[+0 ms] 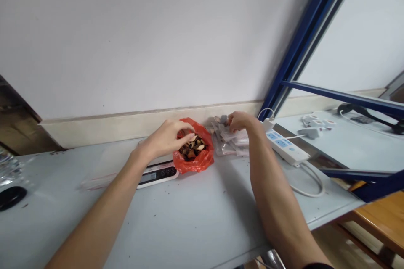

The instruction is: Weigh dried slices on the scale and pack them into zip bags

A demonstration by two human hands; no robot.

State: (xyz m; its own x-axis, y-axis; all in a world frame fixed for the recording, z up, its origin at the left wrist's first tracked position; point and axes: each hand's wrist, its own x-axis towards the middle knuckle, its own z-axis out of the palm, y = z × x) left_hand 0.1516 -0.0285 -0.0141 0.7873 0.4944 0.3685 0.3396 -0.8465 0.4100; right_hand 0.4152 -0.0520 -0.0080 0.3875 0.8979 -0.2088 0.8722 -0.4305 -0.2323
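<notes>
A red plastic bag (206, 160) stands with its mouth spread, full of dried dark and pale slices (193, 148). Over its left rim reaches my left hand (168, 135), thumb and fingers curved with a gap between them and nothing visible in them. Beneath that wrist lies a flat white digital scale (158, 178), its display showing zeros; my forearm covers part of it. Further right, my right hand (237, 121) has its fingers curled and pinched on a clear plastic bag from a loose pile of clear bags (225, 147). A small grey piece (223, 119) shows beside those fingertips.
A white power strip (288, 147) with a plugged-in charger and cable lies right of my right forearm. Blue metal framing (290, 50) rises behind it. Clear plastic (97, 181) and a black oval object (12, 197) lie at left. A wall backs the grey tabletop (176, 222).
</notes>
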